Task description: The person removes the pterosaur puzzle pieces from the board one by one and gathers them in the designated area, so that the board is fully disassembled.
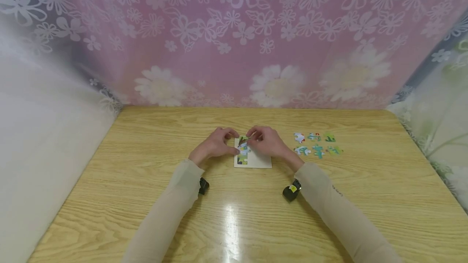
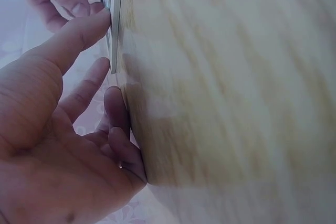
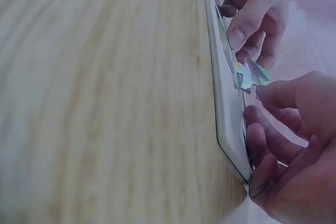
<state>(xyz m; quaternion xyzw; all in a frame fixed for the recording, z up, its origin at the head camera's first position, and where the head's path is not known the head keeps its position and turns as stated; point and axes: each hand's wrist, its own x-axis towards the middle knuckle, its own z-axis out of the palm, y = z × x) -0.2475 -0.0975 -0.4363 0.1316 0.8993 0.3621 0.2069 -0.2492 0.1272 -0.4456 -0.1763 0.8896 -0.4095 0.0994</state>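
Observation:
A pale puzzle board (image 1: pixel 261 159) lies on the table with joined jigsaw pieces (image 1: pixel 241 159) along its left side. My left hand (image 1: pixel 216 143) is at the board's left edge, its thumb on the pieces and its forefinger by the far corner. In the left wrist view its thumb and forefinger are nearly straight. My right hand (image 1: pixel 268 141) reaches over the board from the right. Between its thumb and forefinger it pinches a jigsaw piece (image 3: pixel 258 73), which stands tilted up from the board in the right wrist view. The right hand's other fingers rest by the board's edge.
To the right of the board, loose jigsaw pieces lie in two rows; one is a green piece (image 1: pixel 330 137), another a teal piece (image 1: pixel 318 151). A flowered curtain (image 1: pixel 234 52) hangs behind the wooden table (image 1: pixel 146 153).

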